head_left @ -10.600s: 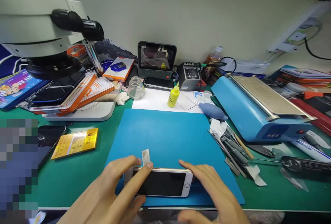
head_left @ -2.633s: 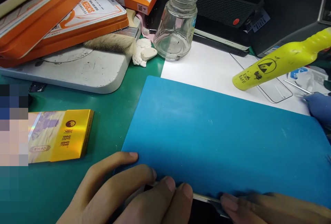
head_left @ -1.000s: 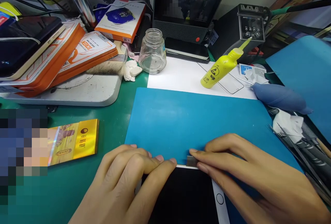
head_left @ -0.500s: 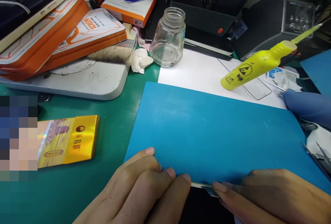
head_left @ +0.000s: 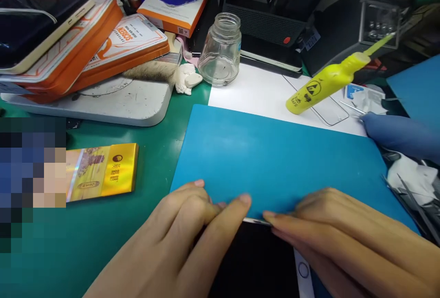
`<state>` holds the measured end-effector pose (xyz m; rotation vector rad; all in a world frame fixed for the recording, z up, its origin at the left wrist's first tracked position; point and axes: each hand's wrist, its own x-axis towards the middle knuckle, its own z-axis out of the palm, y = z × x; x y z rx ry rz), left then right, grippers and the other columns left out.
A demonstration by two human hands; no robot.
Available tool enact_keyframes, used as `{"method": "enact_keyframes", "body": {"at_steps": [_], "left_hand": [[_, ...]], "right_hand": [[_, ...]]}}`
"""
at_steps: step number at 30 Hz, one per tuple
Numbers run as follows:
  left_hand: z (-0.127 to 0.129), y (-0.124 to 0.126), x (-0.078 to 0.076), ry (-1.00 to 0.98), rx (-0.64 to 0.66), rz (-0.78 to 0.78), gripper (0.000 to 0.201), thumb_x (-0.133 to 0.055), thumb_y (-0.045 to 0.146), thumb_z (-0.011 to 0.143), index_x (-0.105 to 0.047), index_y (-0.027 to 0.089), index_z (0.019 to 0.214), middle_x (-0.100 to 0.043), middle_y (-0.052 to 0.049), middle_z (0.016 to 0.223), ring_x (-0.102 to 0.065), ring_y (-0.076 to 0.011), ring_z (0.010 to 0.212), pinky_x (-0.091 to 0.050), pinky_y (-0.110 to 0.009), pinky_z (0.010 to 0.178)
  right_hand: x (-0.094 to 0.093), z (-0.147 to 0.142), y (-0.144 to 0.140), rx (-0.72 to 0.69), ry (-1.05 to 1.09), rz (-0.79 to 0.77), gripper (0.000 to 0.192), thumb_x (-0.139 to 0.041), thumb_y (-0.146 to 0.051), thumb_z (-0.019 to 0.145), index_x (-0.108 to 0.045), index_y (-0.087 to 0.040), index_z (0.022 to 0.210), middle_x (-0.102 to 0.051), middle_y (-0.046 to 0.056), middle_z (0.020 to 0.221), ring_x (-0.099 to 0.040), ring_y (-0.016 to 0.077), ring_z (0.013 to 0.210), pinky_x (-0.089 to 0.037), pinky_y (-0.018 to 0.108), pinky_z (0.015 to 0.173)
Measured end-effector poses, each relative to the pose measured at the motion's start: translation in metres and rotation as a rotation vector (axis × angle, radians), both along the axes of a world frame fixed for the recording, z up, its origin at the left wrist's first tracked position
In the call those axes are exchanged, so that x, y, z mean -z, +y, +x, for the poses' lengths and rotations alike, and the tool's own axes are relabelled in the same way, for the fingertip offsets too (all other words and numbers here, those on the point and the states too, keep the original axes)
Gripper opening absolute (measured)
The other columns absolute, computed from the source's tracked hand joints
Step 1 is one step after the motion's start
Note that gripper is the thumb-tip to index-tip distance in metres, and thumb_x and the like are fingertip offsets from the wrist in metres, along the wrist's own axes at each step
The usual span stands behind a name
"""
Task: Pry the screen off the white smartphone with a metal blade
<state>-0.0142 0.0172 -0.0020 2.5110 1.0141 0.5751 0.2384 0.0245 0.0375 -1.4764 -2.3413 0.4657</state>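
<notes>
Smartphone (head_left: 256, 261) lies screen-up on blue mat (head_left: 275, 160) | your left hand (head_left: 178, 243) steadies it, fingers pressed together | right hand (head_left: 343, 243) pinches thin blade (head_left: 256, 220) at top edge | step: prying; next needs gentle, shallow sliding.

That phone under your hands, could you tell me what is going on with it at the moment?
A person works on a white phone with a dark screen, lying on a blue mat at the near edge of the green bench. The left hand presses on the phone's left part, fingertips at its far edge. The right hand pinches something thin at that same edge; what it is cannot be told. A yellow bottle, a glass jar and a gold box lie untouched around them.
</notes>
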Motion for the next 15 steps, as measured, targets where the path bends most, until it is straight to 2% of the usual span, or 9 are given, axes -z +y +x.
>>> {"method": "enact_keyframes", "body": {"at_steps": [1, 3, 5, 6, 8, 11, 13, 15], "left_hand": [[-0.001, 0.003, -0.001, 0.016, 0.032, 0.013, 0.066, -0.053, 0.054, 0.116, -0.034, 0.021, 0.17, -0.069, -0.004, 0.118, -0.066, -0.0257, 0.121, -0.045, -0.05, 0.131], [0.0, 0.007, -0.005, 0.038, 0.054, 0.033, 0.098, -0.08, 0.068, 0.096, -0.033, 0.025, 0.171, -0.067, -0.006, 0.117, -0.068, -0.0304, 0.113, -0.06, -0.058, 0.115], [0.001, 0.009, -0.01, 0.052, 0.026, 0.001, 0.115, -0.099, 0.065, 0.076, -0.04, 0.03, 0.168, -0.064, -0.007, 0.119, -0.067, -0.0329, 0.112, -0.067, -0.056, 0.1], [0.001, 0.009, -0.012, 0.059, 0.014, -0.02, 0.119, -0.103, 0.062, 0.071, -0.041, 0.032, 0.168, -0.062, -0.007, 0.12, -0.066, -0.0333, 0.112, -0.068, -0.053, 0.094], [0.0, 0.008, -0.017, 0.091, 0.013, -0.07, 0.122, -0.103, 0.057, 0.074, -0.033, 0.036, 0.172, -0.06, -0.007, 0.122, -0.062, -0.0316, 0.112, -0.067, -0.047, 0.088], [-0.002, 0.006, -0.023, 0.141, 0.02, -0.1, 0.116, -0.096, 0.05, 0.087, -0.022, 0.041, 0.176, -0.058, -0.006, 0.126, -0.057, -0.0292, 0.11, -0.062, -0.046, 0.089], [-0.003, 0.008, -0.028, 0.15, 0.037, -0.111, 0.107, -0.094, 0.048, 0.09, -0.028, 0.041, 0.174, -0.057, -0.005, 0.128, -0.055, -0.0276, 0.108, -0.058, -0.045, 0.091], [-0.003, 0.013, -0.031, 0.14, 0.069, -0.119, 0.102, -0.093, 0.047, 0.092, -0.03, 0.041, 0.173, -0.056, -0.004, 0.13, -0.053, -0.0266, 0.11, -0.055, -0.044, 0.094]], "right_hand": [[-0.003, -0.006, 0.005, 0.007, 0.011, 0.005, 0.032, -0.074, -0.053, 0.099, -0.079, -0.05, 0.13, -0.08, 0.003, 0.105, -0.079, 0.0347, 0.09, -0.067, 0.043, 0.066], [-0.009, -0.011, 0.011, 0.019, 0.038, 0.011, 0.028, -0.074, -0.054, 0.1, -0.082, -0.044, 0.124, -0.079, 0.005, 0.102, -0.078, 0.0329, 0.091, -0.066, 0.041, 0.067], [-0.011, -0.007, 0.012, 0.025, 0.071, 0.011, 0.024, -0.073, -0.051, 0.101, -0.084, -0.038, 0.118, -0.078, 0.006, 0.099, -0.078, 0.0302, 0.089, -0.064, 0.038, 0.068], [-0.012, -0.003, 0.011, 0.02, 0.093, 0.007, 0.021, -0.072, -0.048, 0.103, -0.084, -0.036, 0.115, -0.078, 0.006, 0.098, -0.077, 0.0283, 0.088, -0.063, 0.036, 0.068], [-0.012, 0.006, 0.009, -0.017, 0.145, -0.017, 0.017, -0.068, -0.039, 0.107, -0.083, -0.031, 0.109, -0.077, 0.004, 0.095, -0.076, 0.0222, 0.085, -0.06, 0.031, 0.068], [-0.009, 0.013, 0.007, -0.075, 0.217, -0.043, 0.016, -0.064, -0.024, 0.109, -0.079, -0.026, 0.106, -0.075, -0.002, 0.094, -0.073, 0.0125, 0.083, -0.056, 0.023, 0.072], [-0.007, 0.014, 0.006, -0.072, 0.243, -0.036, 0.014, -0.066, -0.021, 0.109, -0.079, -0.026, 0.105, -0.075, -0.003, 0.094, -0.071, 0.0107, 0.085, -0.054, 0.023, 0.075], [-0.006, 0.014, 0.006, -0.049, 0.256, -0.021, 0.014, -0.069, -0.022, 0.107, -0.081, -0.027, 0.103, -0.075, -0.002, 0.097, -0.071, 0.0127, 0.088, -0.054, 0.025, 0.076]]}}
